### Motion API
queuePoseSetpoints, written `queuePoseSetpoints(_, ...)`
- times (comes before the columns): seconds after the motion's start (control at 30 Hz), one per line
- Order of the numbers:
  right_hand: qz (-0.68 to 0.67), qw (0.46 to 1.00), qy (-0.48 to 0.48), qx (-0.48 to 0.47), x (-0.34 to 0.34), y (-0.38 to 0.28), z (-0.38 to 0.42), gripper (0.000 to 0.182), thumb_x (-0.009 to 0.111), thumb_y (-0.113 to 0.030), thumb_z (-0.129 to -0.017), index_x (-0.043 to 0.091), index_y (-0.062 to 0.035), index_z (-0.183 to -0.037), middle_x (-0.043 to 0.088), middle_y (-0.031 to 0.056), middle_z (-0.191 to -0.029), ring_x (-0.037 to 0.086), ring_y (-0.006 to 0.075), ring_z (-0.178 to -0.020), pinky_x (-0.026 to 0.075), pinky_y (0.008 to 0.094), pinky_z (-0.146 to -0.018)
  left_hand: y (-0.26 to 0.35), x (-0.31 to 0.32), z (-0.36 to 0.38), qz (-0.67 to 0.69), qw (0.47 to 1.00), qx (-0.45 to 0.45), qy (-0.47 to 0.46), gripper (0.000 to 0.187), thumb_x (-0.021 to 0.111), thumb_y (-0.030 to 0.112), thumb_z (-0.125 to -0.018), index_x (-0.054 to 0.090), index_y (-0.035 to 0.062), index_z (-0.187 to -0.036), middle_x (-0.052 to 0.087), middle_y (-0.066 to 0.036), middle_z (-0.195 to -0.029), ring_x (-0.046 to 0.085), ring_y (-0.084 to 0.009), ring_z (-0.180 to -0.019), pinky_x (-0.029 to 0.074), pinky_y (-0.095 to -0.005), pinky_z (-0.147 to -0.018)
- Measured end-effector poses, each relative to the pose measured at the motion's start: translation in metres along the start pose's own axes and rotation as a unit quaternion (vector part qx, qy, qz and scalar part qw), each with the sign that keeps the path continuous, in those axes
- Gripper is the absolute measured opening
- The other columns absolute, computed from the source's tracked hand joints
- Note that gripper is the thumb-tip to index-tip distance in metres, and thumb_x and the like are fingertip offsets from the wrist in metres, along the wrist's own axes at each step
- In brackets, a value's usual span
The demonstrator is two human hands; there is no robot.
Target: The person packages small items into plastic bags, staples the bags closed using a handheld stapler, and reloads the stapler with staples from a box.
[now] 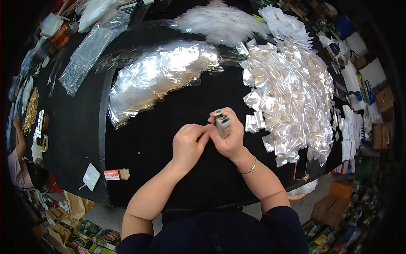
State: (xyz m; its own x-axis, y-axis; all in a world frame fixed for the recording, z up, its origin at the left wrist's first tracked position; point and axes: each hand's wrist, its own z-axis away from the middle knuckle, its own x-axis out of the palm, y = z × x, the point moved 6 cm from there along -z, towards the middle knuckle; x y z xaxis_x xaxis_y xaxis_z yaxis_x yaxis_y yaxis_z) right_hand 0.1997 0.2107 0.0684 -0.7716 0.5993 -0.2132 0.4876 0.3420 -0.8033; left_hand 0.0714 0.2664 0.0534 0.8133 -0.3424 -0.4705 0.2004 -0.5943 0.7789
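Both of my hands are over the black table (148, 146), close together near its front. My right hand (230, 142) is wrapped round a small pale stapler (222, 123), held upright with its metal end away from me. A silver bangle circles that wrist. My left hand (189, 142) is closed in a pinch, its fingertips meeting the right hand's fingers; what they hold, if anything, is hidden. Beyond the hands lies a fanned pile of shiny clear bags (158, 78) with gold-coloured contents. To the right spreads a large heap of small folded clear packets (292, 101).
A red-and-white No10 staple box (112, 175) lies at front left, beside a white card-like piece (90, 177). Clear plastic sleeves (91, 55) and white bags (218, 23) lie at the back. Another person's arm (20, 135) shows at far left, near gold pieces (31, 112).
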Motion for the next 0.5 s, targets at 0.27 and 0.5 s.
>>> queuePoseSetpoints(0.27, 0.271, 0.954, -0.023, -0.126, -0.016, -0.016, -0.01, 0.024, 0.077, -0.01, -0.077, 0.056, -0.0039, -0.088, 0.056, 0.0098, -0.078, 0.053, 0.0278, -0.068, 0.039, 0.0366, -0.064, 0.009, 0.014, 0.011, 0.053, 0.997, -0.036, -0.038, 0.004, 0.07, 0.005, -0.084, 0.07, 0.0018, -0.087, 0.069, -0.008, -0.078, 0.066, -0.023, -0.071, 0.051, -0.0324, -0.063)
queuePoseSetpoints(0.5, 0.392, 0.895, 0.158, -0.143, -0.074, -0.018, -0.067, 0.038, 0.08, -0.017, -0.075, 0.06, -0.0018, -0.103, 0.065, 0.0138, -0.091, 0.062, 0.0331, -0.082, 0.045, 0.0422, -0.082, -0.01, 0.022, 0.007, 0.175, 0.976, -0.124, -0.049, 0.011, 0.064, 0.006, -0.094, 0.069, -0.0013, -0.099, 0.071, -0.009, -0.085, 0.07, -0.0143, -0.078, 0.052, -0.0234, -0.066)
